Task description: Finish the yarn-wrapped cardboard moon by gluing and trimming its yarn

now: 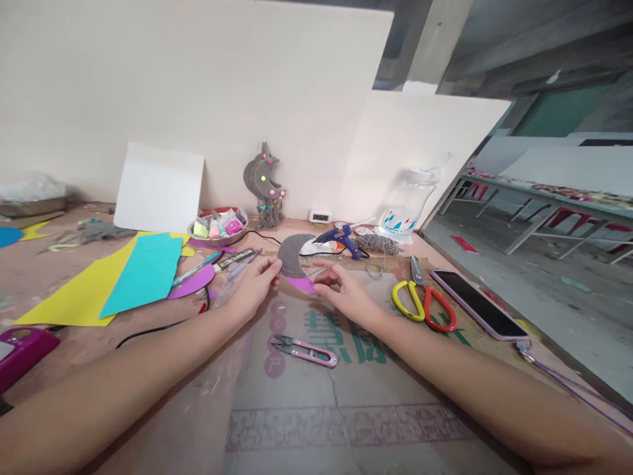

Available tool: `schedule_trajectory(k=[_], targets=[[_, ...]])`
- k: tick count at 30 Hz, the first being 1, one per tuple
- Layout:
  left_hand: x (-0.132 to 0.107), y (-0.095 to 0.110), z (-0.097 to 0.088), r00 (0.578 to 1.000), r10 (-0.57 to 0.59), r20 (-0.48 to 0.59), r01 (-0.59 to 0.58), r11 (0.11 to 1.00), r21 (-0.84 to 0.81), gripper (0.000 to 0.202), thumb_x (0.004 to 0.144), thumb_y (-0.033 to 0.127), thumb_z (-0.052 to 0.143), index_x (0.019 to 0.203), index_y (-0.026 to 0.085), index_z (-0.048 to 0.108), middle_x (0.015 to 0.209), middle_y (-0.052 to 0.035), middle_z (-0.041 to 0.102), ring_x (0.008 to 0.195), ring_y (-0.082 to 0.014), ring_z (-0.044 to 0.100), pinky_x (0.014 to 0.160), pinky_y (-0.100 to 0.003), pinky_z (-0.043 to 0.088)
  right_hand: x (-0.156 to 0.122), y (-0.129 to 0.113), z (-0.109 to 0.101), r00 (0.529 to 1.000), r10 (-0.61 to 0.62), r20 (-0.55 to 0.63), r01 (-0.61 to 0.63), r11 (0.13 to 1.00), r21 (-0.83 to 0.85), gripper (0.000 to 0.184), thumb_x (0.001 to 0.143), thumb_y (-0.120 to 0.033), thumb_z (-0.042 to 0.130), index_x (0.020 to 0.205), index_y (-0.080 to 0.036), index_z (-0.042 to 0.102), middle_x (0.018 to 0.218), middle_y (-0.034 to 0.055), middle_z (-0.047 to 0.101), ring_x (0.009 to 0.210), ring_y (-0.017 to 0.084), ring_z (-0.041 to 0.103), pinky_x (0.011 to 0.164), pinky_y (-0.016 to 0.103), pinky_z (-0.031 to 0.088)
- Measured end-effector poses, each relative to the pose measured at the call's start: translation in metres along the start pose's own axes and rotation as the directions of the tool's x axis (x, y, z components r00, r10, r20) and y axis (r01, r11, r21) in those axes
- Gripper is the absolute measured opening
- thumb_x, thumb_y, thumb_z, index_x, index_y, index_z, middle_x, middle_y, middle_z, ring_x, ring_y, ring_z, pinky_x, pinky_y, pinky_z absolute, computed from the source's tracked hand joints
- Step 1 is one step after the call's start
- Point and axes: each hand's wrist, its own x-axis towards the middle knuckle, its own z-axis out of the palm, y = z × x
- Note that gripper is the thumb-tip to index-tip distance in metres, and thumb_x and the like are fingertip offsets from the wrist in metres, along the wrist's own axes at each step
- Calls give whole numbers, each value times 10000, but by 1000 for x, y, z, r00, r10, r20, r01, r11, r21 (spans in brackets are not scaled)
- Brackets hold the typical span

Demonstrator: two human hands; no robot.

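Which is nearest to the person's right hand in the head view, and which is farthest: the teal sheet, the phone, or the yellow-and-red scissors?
1. The yellow-and-red scissors, just right of the right hand.
2. The phone, further right, beyond the scissors.
3. The teal sheet, far left, past the left hand.

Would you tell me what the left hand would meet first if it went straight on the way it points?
The left hand would meet the crescent it now holds; past it, probably the glue gun.
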Motion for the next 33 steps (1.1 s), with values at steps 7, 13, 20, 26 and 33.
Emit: schedule_trajectory(k=[7,13,20,26,33], targets=[[-3,3,2,997,-69,46,70,997,-20,284,796,437,511,688,184,442,598,60,426,510,-75,399,496,-200,314,1,2,-3,996,63,56,-64,998,6,392,798,-186,533,1188,-200,497,745,-14,564,670,116,529,654,263,441],[-5,7,3,991,-70,117,46,979,199,301,773,457,547,698,168,509,585,34,493,533,-98,435,492,-214,323,-4,2,-5,998,-65,14,66,978,-199,112,834,-191,480,904,-179,566,1064,78,615,841,151,577,780,324,455],[-4,3,8,991,-116,70,98,969,229,302,741,473,574,684,180,527,540,28,492,465,-114,424,429,-225,289,-15,-2,-10,990,-118,73,136,929,-344,444,864,-220,454,1304,-207,399,943,60,648,763,161,581,725,323,479],[5,0,3,990,3,-144,19,988,152,295,732,457,589,624,197,499,526,33,499,480,-128,457,474,-242,334,-17,-1,-14,958,-279,63,283,898,-338,602,846,-194,471,1398,-287,249,1095,78,578,880,187,566,842,381,472],[7,3,-1,986,-10,-164,17,999,43,290,753,456,574,707,194,459,529,56,459,466,-93,411,459,-210,307,-23,-11,-17,893,-416,169,449,818,-360,599,865,-140,425,1392,-324,210,1173,80,495,1010,187,527,856,357,467]])
